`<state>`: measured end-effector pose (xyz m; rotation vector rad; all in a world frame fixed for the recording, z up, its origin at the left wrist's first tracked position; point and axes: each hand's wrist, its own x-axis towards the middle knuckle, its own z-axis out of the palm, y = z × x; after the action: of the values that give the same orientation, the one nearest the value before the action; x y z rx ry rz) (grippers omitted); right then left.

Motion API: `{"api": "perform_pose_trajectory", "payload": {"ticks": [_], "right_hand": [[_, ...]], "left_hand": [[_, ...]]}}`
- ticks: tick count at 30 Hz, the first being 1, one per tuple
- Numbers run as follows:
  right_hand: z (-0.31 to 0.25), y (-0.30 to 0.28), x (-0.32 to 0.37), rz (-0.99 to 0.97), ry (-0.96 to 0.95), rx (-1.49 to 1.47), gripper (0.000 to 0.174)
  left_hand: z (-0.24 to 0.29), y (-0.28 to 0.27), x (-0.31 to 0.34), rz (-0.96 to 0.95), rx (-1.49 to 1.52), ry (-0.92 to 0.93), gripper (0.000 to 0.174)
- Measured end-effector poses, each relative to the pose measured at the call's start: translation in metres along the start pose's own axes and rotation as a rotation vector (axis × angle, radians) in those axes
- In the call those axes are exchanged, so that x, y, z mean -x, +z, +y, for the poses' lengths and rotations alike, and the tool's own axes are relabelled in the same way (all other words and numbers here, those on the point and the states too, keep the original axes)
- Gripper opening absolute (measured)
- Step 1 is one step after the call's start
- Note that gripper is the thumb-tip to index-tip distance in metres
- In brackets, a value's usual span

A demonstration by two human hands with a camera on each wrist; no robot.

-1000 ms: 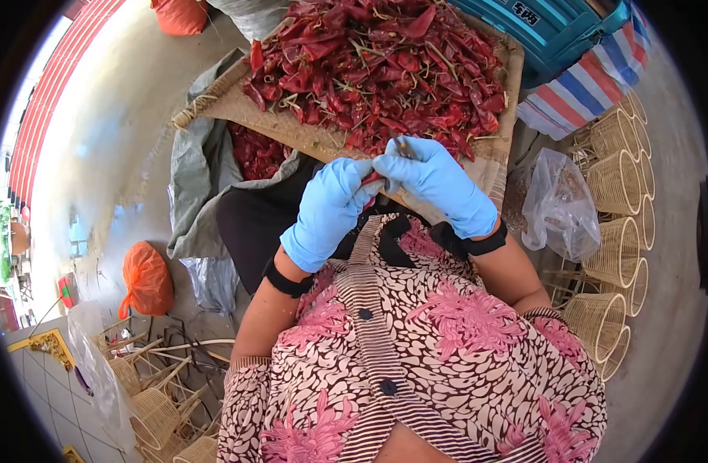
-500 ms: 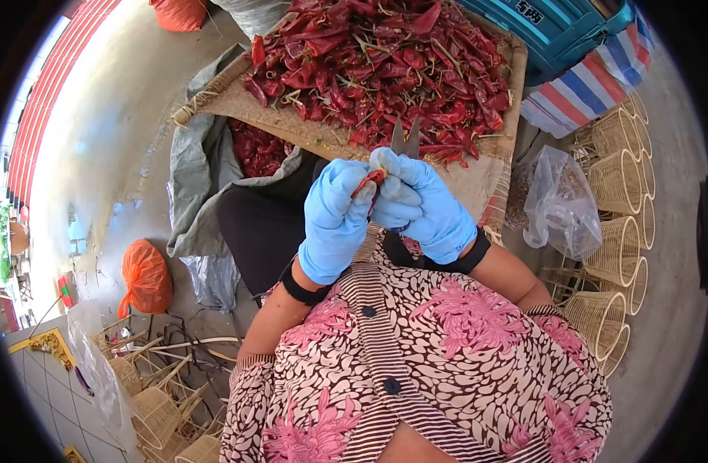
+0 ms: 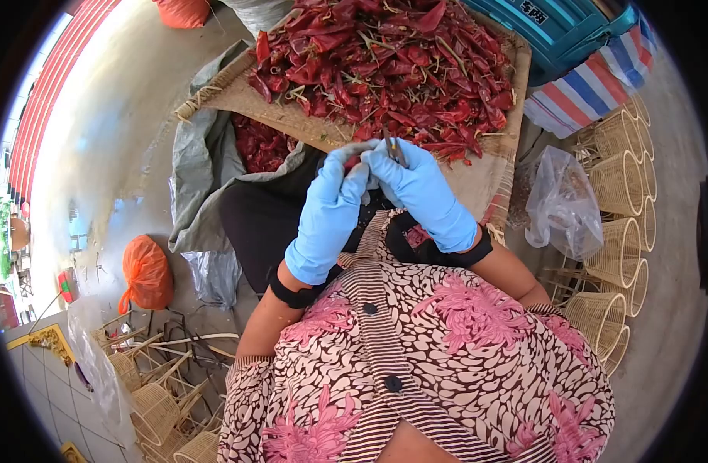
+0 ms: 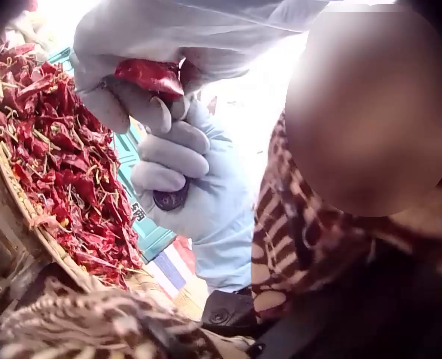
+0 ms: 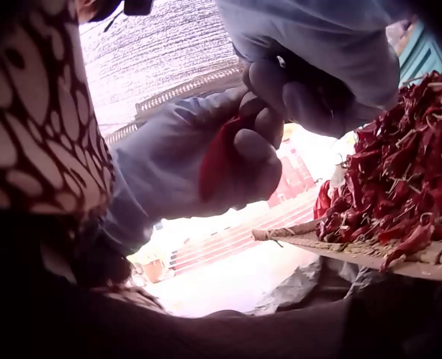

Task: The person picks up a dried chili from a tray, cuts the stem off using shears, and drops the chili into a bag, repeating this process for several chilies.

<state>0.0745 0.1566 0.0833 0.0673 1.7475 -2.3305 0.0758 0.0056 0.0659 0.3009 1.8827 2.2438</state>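
Both hands wear light blue gloves and work close together over the lap, at the near edge of a woven tray (image 3: 308, 129) heaped with dried red chili peppers (image 3: 385, 69). The left hand (image 3: 329, 207) pinches one dried red chili pepper (image 4: 150, 75) between thumb and fingers; in the right wrist view its red body (image 5: 219, 161) lies along the palm. My right hand (image 3: 427, 194) grips a pair of scissors (image 3: 392, 147), blades partly hidden, with a dark handle (image 4: 171, 196) showing below the curled fingers. Its fingertips are right beside the pepper's end.
An open grey-green sack (image 3: 203, 170) with more red peppers stands left of the tray. A teal crate (image 3: 551, 35) and striped bag (image 3: 586, 89) are at the back right. Wicker baskets (image 3: 613, 185), a clear plastic bag (image 3: 562, 204) and an orange bag (image 3: 147, 274) stand on the floor.
Half a second ago the scissors' blades pointed up, spread apart; now the right hand has turned and they show less. The left hand has shifted slightly up and left, still holding the pepper.
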Motion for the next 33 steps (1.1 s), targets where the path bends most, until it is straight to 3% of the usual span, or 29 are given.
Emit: {"api": "perform_pose_trajectory", "payload": {"ticks": [1,3,6,9,11,14,17,22,26,29,30,31,33], "right_hand": [[0.011,-0.003,-0.003,0.0,-0.101,0.1,0.02],[0.028,-0.007,-0.01,0.001,-0.305,0.302,0.019],[0.017,-0.014,-0.007,-0.066,-0.367,0.456,0.022],[-0.016,-0.009,0.003,-0.139,0.189,0.113,0.026],[-0.003,-0.007,0.001,-0.19,0.214,-0.14,0.029],[-0.007,-0.001,0.007,-0.28,0.287,-0.376,0.028],[-0.002,-0.006,0.005,-0.414,0.307,-0.59,0.029],[0.005,-0.012,-0.001,-0.466,0.244,-0.734,0.028],[-0.012,-0.015,0.012,-0.007,0.101,0.191,0.03],[0.02,-0.032,0.019,-0.021,-0.185,1.064,0.029],[0.028,-0.034,0.02,-0.089,-0.168,1.244,0.026],[0.034,-0.033,0.021,-0.134,-0.186,1.274,0.025],[0.045,-0.028,0.02,-0.223,-0.224,1.333,0.022]], "left_hand": [[-0.003,-0.001,0.0,-0.009,-0.118,0.017,0.027],[-0.005,-0.008,0.0,-0.049,-0.063,-0.08,0.022],[-0.003,-0.012,0.004,-0.106,0.018,-0.162,0.02],[-0.005,-0.016,0.009,-0.17,0.137,-0.169,0.021],[-0.001,-0.022,0.009,-0.254,0.296,-0.184,0.022],[0.011,-0.016,0.013,-0.179,0.396,-0.192,0.027],[0.001,-0.019,0.007,-0.361,0.642,-0.028,0.033],[0.002,-0.017,0.003,-0.229,0.491,-0.029,0.041],[-0.002,-0.05,-0.013,0.188,-0.027,-0.012,0.017],[-0.04,-0.105,-0.035,0.396,-0.24,0.083,0.022],[-0.053,-0.126,-0.043,0.418,-0.197,0.074,0.024],[-0.064,-0.145,-0.05,0.442,-0.299,0.096,0.033],[-0.073,-0.162,-0.058,0.574,-0.868,0.152,0.047]]}}
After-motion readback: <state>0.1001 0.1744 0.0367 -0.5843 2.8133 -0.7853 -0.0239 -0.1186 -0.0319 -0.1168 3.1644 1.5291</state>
